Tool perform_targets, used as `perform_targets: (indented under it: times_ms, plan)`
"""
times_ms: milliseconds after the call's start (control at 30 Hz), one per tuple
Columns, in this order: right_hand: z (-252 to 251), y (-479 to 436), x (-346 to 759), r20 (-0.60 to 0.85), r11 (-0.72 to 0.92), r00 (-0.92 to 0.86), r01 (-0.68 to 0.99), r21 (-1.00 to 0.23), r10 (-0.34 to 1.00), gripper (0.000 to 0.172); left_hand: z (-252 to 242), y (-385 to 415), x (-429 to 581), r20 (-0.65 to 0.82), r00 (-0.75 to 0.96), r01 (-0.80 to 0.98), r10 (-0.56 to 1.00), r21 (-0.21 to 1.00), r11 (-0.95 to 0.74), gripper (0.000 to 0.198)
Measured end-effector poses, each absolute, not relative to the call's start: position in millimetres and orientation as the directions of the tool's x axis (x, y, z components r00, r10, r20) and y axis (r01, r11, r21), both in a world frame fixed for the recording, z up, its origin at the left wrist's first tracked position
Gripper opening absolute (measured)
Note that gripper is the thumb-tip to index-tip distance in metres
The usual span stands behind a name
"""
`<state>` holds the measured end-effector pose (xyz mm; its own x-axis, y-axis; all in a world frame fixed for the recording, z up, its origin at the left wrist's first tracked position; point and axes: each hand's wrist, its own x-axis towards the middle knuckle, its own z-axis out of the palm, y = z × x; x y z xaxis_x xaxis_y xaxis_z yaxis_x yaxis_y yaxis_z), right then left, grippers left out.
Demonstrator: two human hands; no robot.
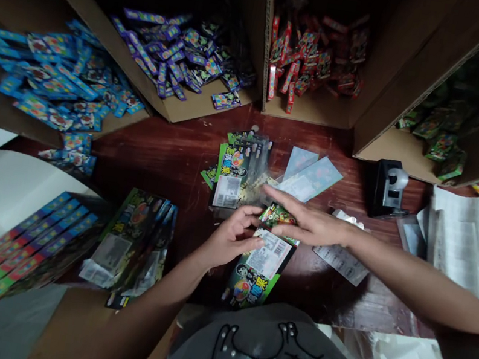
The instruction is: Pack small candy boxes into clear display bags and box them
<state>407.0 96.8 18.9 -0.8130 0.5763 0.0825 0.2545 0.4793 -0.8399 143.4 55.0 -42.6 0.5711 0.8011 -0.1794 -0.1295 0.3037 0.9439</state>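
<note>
My left hand [232, 236] pinches the top edge of a black and green printed packet [258, 274] between thumb and curled fingers. The packet has a white barcode label and lies slanted near my body. Over its upper end, my right hand [306, 220] is stretched out with fingers extended, resting on a small green candy box [277, 215]. The fingers partly cover this box, so how far it sits inside the packet cannot be told. Just beyond my hands lies a stack of similar printed packets [241, 170], beside pale blue-grey sheets [311, 176].
Open cardboard boxes hold blue [64, 76], purple [177, 56], red [306, 56] and green [445, 128] candy boxes. Filled packets [129, 234] lie at left, near stacked multicoloured rows [26, 248]. A tape dispenser [388, 189], a sticker sheet [343, 261] and papers [460, 235] are at right.
</note>
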Motion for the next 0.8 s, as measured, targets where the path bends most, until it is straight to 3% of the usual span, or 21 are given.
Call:
perform_targets:
  times_ms: [133, 300, 467, 633, 700, 800]
  plan:
    - [2.8, 83.3, 396.7, 0.229, 0.460, -0.617, 0.245, -0.854, 0.753, 0.073, -40.8, 51.0, 136.4, -0.209, 0.523, -0.116, 0.827, 0.943, 0.311, 0.060]
    - [3.4, 79.8, 390.1, 0.310, 0.602, -0.658, 0.276, -0.749, 0.687, 0.061, -41.0, 45.2, 133.0, -0.202, 0.520, -0.100, 0.830, 0.951, 0.294, 0.057]
    - [1.5, 82.7, 381.3, 0.425, 0.675, -0.576, 0.331, -0.659, 0.698, 0.063, -41.2, 46.1, 128.6, -0.190, 0.463, -0.041, 0.866, 0.971, 0.235, 0.058]
    - [-1.8, 84.6, 364.1, 0.528, 0.622, -0.328, 0.428, -0.656, 0.783, 0.064, -41.4, 47.7, 125.0, -0.228, 0.439, -0.046, 0.869, 0.960, 0.275, 0.060]
    - [0.0, 86.6, 364.5, 0.471, 0.605, -0.388, 0.406, -0.685, 0.792, 0.061, -42.3, 46.6, 126.0, -0.222, 0.442, -0.064, 0.869, 0.958, 0.278, 0.060]
    - [6.8, 91.5, 375.3, 0.284, 0.582, -0.668, 0.274, -0.765, 0.688, 0.065, -44.5, 42.8, 131.0, -0.224, 0.453, -0.091, 0.863, 0.951, 0.295, 0.061]
